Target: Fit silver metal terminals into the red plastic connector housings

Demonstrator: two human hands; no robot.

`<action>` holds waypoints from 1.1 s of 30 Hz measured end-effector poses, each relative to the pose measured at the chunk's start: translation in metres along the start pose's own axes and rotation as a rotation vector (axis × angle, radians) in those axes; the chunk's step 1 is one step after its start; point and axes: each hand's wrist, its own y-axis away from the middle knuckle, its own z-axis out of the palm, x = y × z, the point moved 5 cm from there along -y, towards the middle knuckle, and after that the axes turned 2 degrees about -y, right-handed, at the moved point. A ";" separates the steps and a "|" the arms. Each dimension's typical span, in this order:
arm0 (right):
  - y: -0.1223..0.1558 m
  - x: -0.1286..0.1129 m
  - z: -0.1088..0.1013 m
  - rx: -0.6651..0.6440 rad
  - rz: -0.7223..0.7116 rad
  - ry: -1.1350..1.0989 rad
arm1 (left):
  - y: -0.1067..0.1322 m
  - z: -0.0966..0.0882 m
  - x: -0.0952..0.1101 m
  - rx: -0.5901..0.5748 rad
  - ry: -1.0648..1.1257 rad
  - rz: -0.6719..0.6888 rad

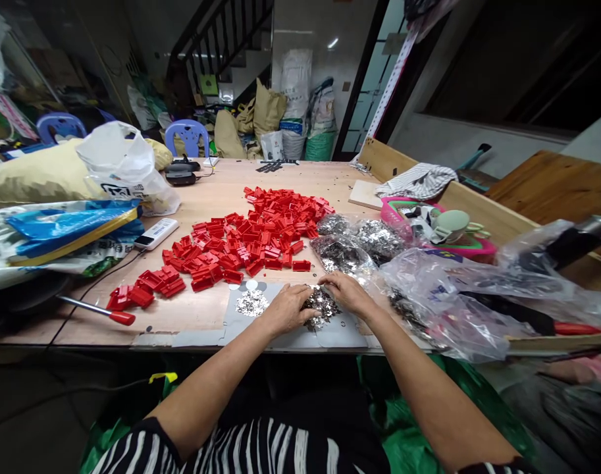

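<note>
A small heap of tiny silver metal pieces (320, 309) lies on a grey sheet (231, 332) at the table's near edge. My left hand (286, 308) rests on the heap's left side, fingers curled into the pieces. My right hand (347, 293) covers its right side, fingers bent down onto them. What either hand grips is hidden. A second, flatter patch of silver pieces (251, 303) sits just left of my left hand. Behind them spreads a wide pile of red plastic housings (245, 247).
Clear bags of metal pieces (359, 247) lie right of the red pile, with crumpled plastic (458, 289) beyond. A red-handled tool (100, 311) and a white remote (156, 233) sit at the left. A pink basket (396, 214) stands at the right.
</note>
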 end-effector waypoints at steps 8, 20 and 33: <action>0.002 -0.008 0.008 -0.002 -0.030 -0.045 | 0.019 -0.003 -0.009 -0.023 -0.108 -0.080; 0.043 -0.039 0.005 -0.040 -0.098 -0.120 | 0.052 0.005 0.001 0.038 -0.182 -0.048; 0.043 -0.022 0.004 0.051 -0.046 -0.106 | 0.072 0.007 0.004 0.214 -0.185 -0.089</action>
